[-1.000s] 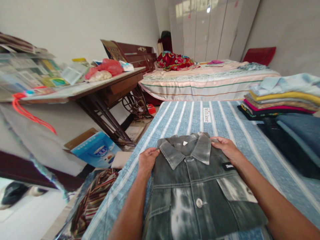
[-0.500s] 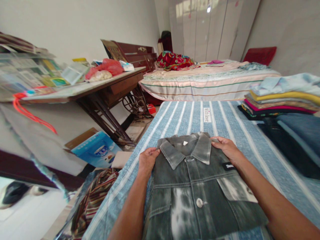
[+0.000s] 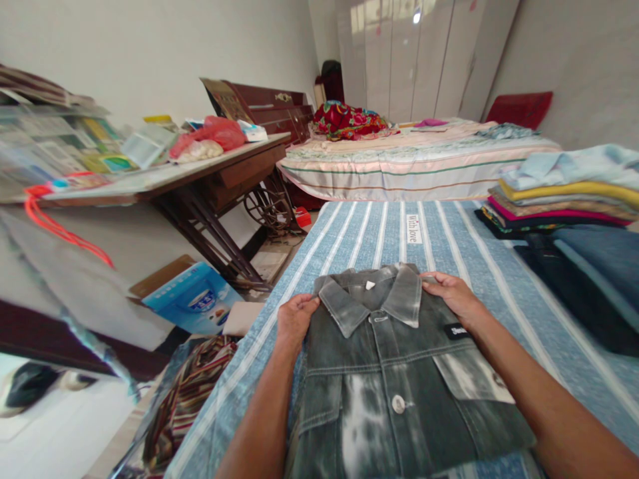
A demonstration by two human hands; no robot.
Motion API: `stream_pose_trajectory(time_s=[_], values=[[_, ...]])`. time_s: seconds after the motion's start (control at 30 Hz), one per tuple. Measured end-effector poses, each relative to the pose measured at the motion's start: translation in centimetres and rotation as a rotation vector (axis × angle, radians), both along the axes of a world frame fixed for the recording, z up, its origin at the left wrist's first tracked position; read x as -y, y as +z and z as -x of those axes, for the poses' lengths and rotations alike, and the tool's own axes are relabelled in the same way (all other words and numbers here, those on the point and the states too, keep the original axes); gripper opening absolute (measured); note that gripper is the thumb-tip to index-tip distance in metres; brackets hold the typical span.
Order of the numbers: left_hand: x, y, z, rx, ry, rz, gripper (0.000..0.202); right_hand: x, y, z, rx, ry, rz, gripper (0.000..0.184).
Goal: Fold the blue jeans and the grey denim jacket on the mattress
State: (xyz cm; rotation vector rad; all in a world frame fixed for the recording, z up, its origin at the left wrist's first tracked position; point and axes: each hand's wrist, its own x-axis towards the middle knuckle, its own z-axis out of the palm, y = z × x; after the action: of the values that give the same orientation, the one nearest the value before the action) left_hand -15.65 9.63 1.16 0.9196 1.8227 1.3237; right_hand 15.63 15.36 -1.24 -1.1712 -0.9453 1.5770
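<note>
A dark grey-green denim shirt (image 3: pixel 372 379) with pale bleached patches lies front up, collar away from me, on a blue and white striped bed cover (image 3: pixel 379 246). It is buttoned and folded into a block, its lower edge near me. My left hand (image 3: pixel 295 318) pinches the shirt's left shoulder beside the collar. At the opposite shoulder my right hand (image 3: pixel 452 293) grips the cloth between thumb and fingers, its forearm lying along the shirt's side. The collar stands between both hands, with a small white tag inside.
Folded clothes (image 3: pixel 564 199) are stacked at the right, with dark folded trousers (image 3: pixel 584 286) in front. A second bed (image 3: pixel 409 166) stands beyond. On the left are a sewing-machine table (image 3: pixel 214 163) loaded with items, a blue box (image 3: pixel 200 299) and striped cloth (image 3: pixel 187 399) below the bed edge.
</note>
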Motion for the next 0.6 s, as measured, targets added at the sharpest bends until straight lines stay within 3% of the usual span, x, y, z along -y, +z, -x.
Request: stream_pose_trajectory(time_s=[0.6], values=[[-0.01,-0.07,-0.03,0.013,0.011,-0.002,0.032,0.07,0.12,0.08,0.010,-0.010,0.012,0.040]])
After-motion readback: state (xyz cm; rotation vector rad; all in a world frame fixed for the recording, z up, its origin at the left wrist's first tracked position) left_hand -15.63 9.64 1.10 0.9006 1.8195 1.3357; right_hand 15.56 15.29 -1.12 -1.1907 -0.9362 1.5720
